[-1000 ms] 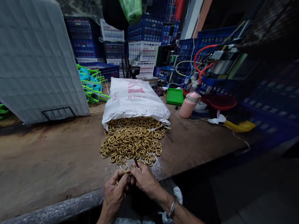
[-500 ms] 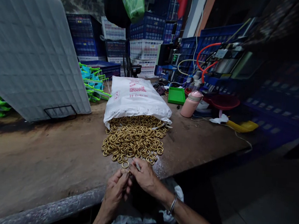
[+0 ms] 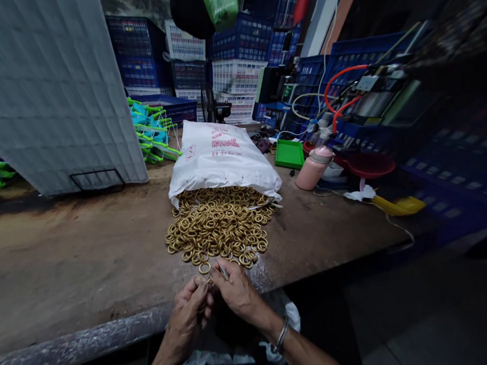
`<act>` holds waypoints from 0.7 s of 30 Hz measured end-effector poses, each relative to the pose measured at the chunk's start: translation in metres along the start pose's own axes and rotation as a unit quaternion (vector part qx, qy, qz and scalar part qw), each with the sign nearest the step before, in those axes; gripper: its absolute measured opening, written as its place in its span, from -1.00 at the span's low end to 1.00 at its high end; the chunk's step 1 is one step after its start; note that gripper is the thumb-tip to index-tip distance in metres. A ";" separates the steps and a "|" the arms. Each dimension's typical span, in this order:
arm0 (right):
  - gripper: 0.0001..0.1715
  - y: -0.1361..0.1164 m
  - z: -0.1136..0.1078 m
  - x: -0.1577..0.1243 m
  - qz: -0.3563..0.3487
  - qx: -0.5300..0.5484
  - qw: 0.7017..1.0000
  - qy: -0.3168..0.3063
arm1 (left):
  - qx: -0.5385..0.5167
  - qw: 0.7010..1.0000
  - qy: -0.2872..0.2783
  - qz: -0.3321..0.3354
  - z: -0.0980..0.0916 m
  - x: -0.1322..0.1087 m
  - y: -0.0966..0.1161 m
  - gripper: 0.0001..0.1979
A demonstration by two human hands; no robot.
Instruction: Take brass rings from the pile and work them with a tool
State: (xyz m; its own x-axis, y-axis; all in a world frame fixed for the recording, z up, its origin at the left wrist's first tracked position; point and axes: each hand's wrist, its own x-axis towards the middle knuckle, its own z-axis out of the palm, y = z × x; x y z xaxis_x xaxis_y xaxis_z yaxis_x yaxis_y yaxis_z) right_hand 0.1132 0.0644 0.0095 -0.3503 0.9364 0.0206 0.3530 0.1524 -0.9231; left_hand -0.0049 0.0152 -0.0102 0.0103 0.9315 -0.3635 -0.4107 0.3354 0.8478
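A heap of brass-coloured rings [image 3: 217, 229] spills from the mouth of a white woven sack [image 3: 228, 161] onto the table. One single ring [image 3: 205, 268] lies at the heap's near edge, just beyond my fingertips. My left hand [image 3: 188, 306] is closed in a pinch at the table's front edge; a bit of a brass-coloured ring [image 3: 210, 281] shows at its fingertips. Close on its right, my right hand [image 3: 235, 288] is closed around a slim grey metal tool [image 3: 223, 271], its exact kind mostly covered by the fingers. The fingertips of both hands nearly meet.
A large pale padded panel [image 3: 63, 85] stands at the left, with green and blue pieces [image 3: 153, 133] behind it. Right of the sack are a green tray [image 3: 289, 154], a pink bottle [image 3: 313, 169] and a yellow scoop [image 3: 398, 206]. Stacked crates [image 3: 239, 76] fill the back.
The hands stay in nearly the same place, with only slight finger movement at the ring. The whole view has shifted slightly.
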 end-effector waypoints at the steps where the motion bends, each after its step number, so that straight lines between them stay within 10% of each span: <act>1: -0.66 0.000 0.000 0.000 0.001 0.003 1.000 -0.001 | -0.003 1.000 -0.002 0.000 0.000 -0.001 0.000 -0.71; 21: -0.70 0.023 0.005 -0.010 -0.056 -0.216 0.974 -0.031 | 0.007 1.000 0.019 0.011 -0.005 0.000 0.001 -0.69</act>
State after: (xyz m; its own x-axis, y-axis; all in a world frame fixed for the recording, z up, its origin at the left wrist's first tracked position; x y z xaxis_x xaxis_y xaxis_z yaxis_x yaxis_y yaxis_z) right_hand 0.1201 0.0568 -0.0138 -0.4537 0.8879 0.0760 0.6372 0.3828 -0.6689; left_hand -0.0097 0.0149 -0.0111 -0.0334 0.9331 -0.3581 -0.3972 0.3165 0.8615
